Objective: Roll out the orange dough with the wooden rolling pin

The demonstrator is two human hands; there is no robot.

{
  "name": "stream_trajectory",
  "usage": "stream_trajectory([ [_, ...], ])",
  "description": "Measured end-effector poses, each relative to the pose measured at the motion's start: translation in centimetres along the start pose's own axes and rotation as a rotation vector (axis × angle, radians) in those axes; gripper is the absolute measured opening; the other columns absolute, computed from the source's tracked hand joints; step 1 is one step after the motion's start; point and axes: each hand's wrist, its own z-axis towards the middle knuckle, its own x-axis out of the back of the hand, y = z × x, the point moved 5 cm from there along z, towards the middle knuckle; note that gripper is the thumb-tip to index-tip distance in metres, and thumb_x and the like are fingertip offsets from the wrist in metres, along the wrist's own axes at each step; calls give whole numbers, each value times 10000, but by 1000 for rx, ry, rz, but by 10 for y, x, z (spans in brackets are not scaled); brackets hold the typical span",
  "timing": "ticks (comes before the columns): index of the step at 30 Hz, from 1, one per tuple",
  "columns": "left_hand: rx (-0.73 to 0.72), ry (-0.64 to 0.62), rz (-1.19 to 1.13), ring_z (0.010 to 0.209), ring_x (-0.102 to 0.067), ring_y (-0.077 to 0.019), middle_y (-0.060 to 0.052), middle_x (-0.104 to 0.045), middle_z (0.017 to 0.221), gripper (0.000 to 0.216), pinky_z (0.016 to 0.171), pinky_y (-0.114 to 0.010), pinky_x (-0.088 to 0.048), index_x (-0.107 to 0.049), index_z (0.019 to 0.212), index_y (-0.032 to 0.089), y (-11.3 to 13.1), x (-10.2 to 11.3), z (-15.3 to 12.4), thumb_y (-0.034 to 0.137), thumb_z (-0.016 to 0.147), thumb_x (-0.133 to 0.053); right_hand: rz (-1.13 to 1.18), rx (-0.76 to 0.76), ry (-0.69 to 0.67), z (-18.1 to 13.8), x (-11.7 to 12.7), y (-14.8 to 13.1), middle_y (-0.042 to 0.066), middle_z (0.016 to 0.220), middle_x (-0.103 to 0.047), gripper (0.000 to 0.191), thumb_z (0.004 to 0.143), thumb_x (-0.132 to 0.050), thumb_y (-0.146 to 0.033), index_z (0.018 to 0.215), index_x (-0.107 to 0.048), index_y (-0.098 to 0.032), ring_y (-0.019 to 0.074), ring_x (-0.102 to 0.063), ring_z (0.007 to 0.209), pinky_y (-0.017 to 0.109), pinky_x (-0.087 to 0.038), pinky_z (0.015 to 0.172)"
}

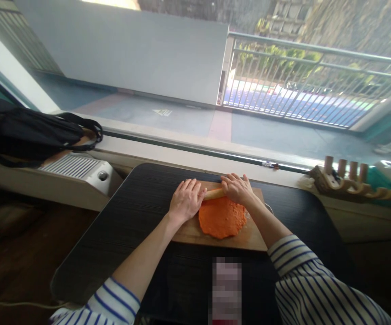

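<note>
A flat, rounded sheet of orange dough [221, 221] lies on a wooden board [188, 235], its right side rough and lumpy. Across the far edge of the dough runs a pale wooden rolling pin [214, 194]. My left hand [188, 200] covers the pin's left end, fingers bent over it. On the right end rests my right hand [238, 188], its fingers likewise curled over the wood. Only the middle of the pin shows between the two hands.
The board lies on a dark table [114, 234] with rounded corners. Beyond is a window sill [182, 155] and glass. A black bag [29, 131] sits at left on a white slatted unit [76, 167]. A wooden rack with pegs [347, 180] stands at right.
</note>
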Motion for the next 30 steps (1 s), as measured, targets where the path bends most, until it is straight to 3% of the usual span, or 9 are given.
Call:
stream_trajectory([
  [4, -89, 21, -48, 1216, -507, -251, -126, -603, 1260, 423, 1060, -430, -350, -640, 1111, 144, 6, 8, -11, 410, 952, -351, 16, 10, 98, -13, 1, 1, 69, 1369, -507, 434, 961, -222, -315, 1256, -535, -264, 233, -381, 1295, 507, -276, 1038],
  [9, -129, -20, -105, 1150, -557, -221, -83, -655, 1180, 312, 1039, -427, -373, -640, 1075, 175, 14, 16, -19, 378, 926, -457, 80, 7, 198, -26, -1, 2, 89, 1326, -545, 406, 970, -245, -317, 1222, -550, -226, 214, -404, 1279, 491, -236, 1063],
  [15, -150, -28, -111, 1105, -587, -200, -68, -681, 1121, 269, 1053, -435, -352, -645, 1031, 205, 16, 33, -31, 359, 933, -447, 140, 52, 202, -52, 12, -8, 111, 1335, -532, 416, 972, -247, -340, 1266, -506, -203, 255, -373, 1306, 616, -118, 1078],
  [19, -130, -46, -98, 1101, -593, -205, -60, -677, 1139, 287, 1046, -440, -362, -644, 1042, 218, 9, 45, -52, 380, 936, -431, 158, 125, 208, -72, 17, -24, 104, 1333, -536, 414, 957, -262, -311, 1274, -501, -195, 243, -371, 1309, 597, -82, 1105],
  [26, -133, -109, -76, 1169, -548, -218, -63, -635, 1227, 340, 1051, -454, -345, -640, 1030, 209, 7, 39, -75, 401, 956, -369, 125, 166, 155, -80, 4, -36, 137, 1393, -474, 435, 919, -328, -287, 1304, -482, -156, 244, -341, 1335, 577, -33, 1119],
  [30, -117, -112, -8, 1256, -467, -251, -92, -555, 1331, 409, 1072, -497, -300, -566, 1210, 180, 5, 34, -71, 397, 966, -319, 107, 162, 140, -74, -2, -36, 112, 1391, -481, 433, 918, -320, -271, 1313, -479, -191, 241, -333, 1340, 586, -21, 1115],
])
